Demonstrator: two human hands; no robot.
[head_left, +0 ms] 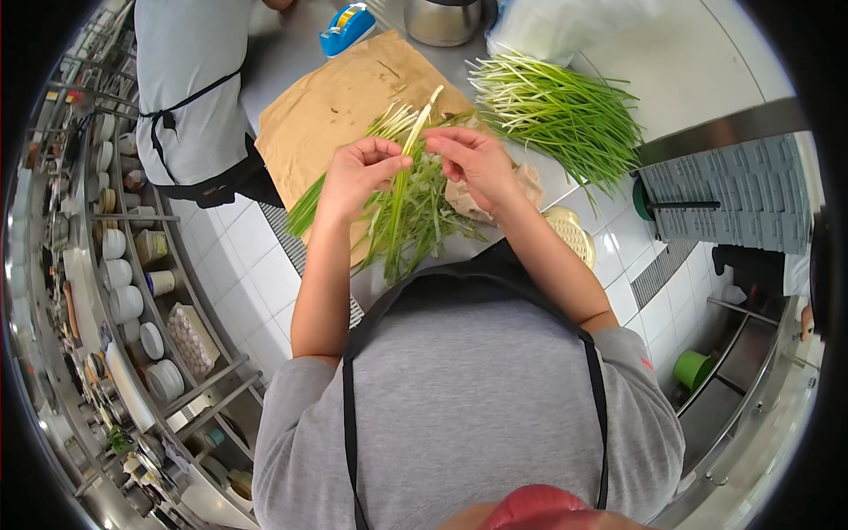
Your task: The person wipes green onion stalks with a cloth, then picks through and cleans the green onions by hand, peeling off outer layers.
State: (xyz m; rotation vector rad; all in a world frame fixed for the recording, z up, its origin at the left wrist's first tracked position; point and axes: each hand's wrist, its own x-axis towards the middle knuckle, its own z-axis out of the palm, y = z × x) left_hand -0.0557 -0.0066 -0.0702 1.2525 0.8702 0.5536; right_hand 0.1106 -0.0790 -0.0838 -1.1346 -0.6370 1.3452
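Observation:
Between my two hands a pale-stemmed green stalk (419, 132) stands out above a heap of loose green leaves (415, 216). My left hand (364, 172) is closed, thumb and fingers pinched on the stalk. My right hand (468, 163) is beside the stalk's upper part, its fingers bent together; whether anything is between them is too small to tell. Under the heap lies brown paper (309, 119) with dark scraps on it. More white-ended stalks (391, 121) lie just beyond my hands. A large bundle of long green stalks (565, 115) rests to the right.
Another person in a grey top and black apron (190, 97) stands at the upper left. At the back are a blue tape dispenser (347, 29), a metal pot (443, 19) and a clear plastic bag (565, 26). Crumpled beige material (521, 183) lies near my right wrist, beside a cream basket (572, 231).

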